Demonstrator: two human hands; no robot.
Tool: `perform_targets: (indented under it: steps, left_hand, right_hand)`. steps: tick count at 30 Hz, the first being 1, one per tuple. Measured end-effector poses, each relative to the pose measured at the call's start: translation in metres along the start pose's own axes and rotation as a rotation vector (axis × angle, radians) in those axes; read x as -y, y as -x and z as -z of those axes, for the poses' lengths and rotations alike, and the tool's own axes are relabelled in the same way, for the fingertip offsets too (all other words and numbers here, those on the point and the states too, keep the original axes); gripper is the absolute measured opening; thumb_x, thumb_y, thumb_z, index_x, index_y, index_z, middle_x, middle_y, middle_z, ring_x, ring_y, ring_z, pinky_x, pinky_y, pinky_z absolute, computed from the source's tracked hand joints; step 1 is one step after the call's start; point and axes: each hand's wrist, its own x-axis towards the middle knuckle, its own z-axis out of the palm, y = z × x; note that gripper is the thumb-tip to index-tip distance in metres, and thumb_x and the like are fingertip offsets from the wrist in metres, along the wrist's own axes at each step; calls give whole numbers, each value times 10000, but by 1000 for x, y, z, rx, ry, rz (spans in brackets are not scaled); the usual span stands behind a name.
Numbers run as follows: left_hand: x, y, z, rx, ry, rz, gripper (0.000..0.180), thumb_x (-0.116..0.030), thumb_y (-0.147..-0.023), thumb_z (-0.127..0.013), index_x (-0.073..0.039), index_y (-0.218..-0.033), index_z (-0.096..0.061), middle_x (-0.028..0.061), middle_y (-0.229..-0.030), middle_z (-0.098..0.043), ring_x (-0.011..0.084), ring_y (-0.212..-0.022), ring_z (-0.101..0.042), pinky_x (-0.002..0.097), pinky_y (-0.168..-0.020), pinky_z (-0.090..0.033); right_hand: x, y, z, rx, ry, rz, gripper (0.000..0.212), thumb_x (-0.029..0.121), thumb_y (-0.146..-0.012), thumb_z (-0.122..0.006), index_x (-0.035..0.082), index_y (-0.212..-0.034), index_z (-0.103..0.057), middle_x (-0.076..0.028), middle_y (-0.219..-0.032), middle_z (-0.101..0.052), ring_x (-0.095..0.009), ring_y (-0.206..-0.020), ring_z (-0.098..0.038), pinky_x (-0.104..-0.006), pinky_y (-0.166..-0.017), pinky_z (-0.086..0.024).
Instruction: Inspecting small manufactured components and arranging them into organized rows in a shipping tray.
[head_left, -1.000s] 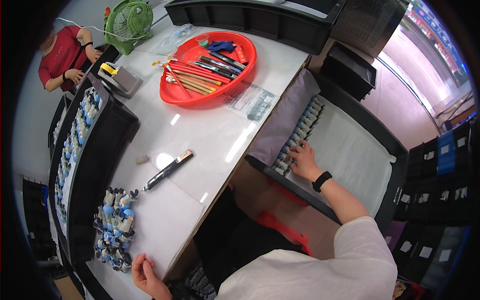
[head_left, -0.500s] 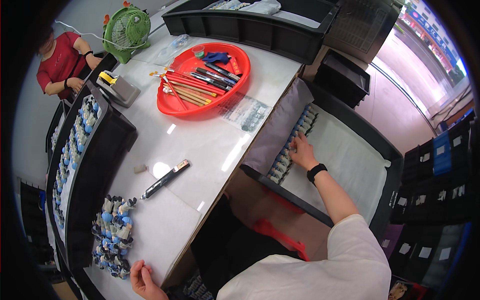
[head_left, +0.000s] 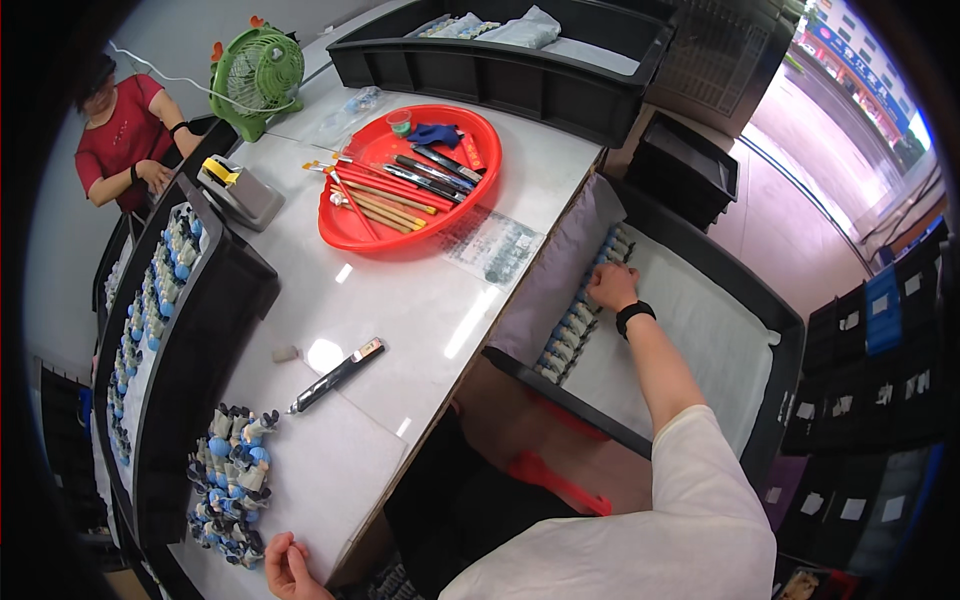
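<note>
In the black tray on my right, my right hand (head_left: 613, 287) bends over a row of small figurines (head_left: 568, 340) in pale blue, white and grey. Its fingers are curled closed among them; whatever they grip is hidden. My left hand (head_left: 290, 568) rests by the table's near edge, fingers curled in and thumb against them, with nothing visible inside. Just beyond it lies a heap of similar figurines (head_left: 232, 480). A dark pen-shaped tool (head_left: 337, 377) with a fine tip lies uncapped on the white table, next to a small greyish cap (head_left: 285, 354).
A red oval tray (head_left: 345, 235) holds brushes and pens. Behind it stand a green fan (head_left: 255, 80) and a tape dispenser (head_left: 243, 195). Black bins (head_left: 205, 350) line the left side, one filled with figurines; another bin (head_left: 490, 80) stands at the back. A person in red (head_left: 125, 135) works at far left.
My right hand has shifted slightly farther along the row, and its extended fingers have curled in. My left hand has barely moved. The whole view has tilted a little.
</note>
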Motion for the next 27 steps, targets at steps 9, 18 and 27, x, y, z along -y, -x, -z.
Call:
perform_targets:
  steps: [9, 18, 27]
  left_hand:
    - [2, 1, 2, 11, 39, 7, 155, -3, -820, -520, 48, -954, -576, 84, -863, -594, 130, -742, -558, 221, -666, -451]
    - [0, 2, 1, 21, 71, 16, 154, -4, -820, -522, 47, -955, -574, 91, -890, -591, 135, -756, -558, 225, -675, -455]
    - [10, 2, 0, -8, -8, -8, 141, 16, -832, -466, 19, -934, -564, 68, -972, -551, 69, -727, -481, 180, -659, -392]
  right_hand:
    - [15, -1, -5, 125, -109, -87, 184, 184, -635, -542, 108, -790, -606, -91, -872, -607, -284, -917, -542, -540, -896, -260]
    - [7, 3, -3, 46, -260, -91, 163, 137, -646, -544, 85, -794, -590, -80, -835, -607, -263, -874, -557, -519, -887, -274]
    - [2, 57, 12, 6, -580, 104, 167, 80, -692, -546, 18, -836, -604, -103, -747, -621, -192, -679, -593, -304, -615, -461]
